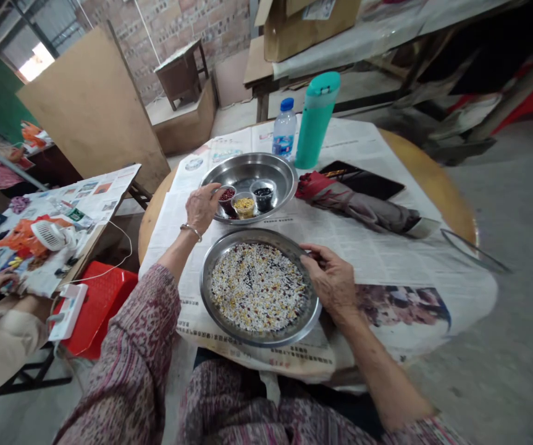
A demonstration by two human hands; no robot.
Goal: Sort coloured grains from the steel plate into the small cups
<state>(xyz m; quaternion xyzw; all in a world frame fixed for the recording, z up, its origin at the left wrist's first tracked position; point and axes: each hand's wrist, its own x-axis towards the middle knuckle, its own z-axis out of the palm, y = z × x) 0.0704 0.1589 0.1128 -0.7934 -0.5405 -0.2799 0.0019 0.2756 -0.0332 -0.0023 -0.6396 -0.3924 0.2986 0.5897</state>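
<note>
My left hand point(202, 208) reaches to the far steel tray point(281, 170), its fingertips pinched together at the cup of dark red beans point(227, 196). Whatever those fingers may hold is too small to tell. Beside that cup stand a cup of yellow kernels point(244, 206) and a cup of black beans point(263, 195). Nearer to me, a second steel tray point(210, 312) carries a spread of mixed grains point(257, 287), mostly white with yellow, black and red bits. Over its right rim is my right hand point(331, 278), thumb and forefinger drawn together; anything between them is hidden.
Newspaper point(377, 266) covers the round table. Behind the trays are a water bottle point(285, 131) and a teal tumbler point(317, 120). A folded grey umbrella point(363, 207) lies to the right by a dark flat case point(368, 180). At left, another person's hand point(0, 281) rests near a cluttered table.
</note>
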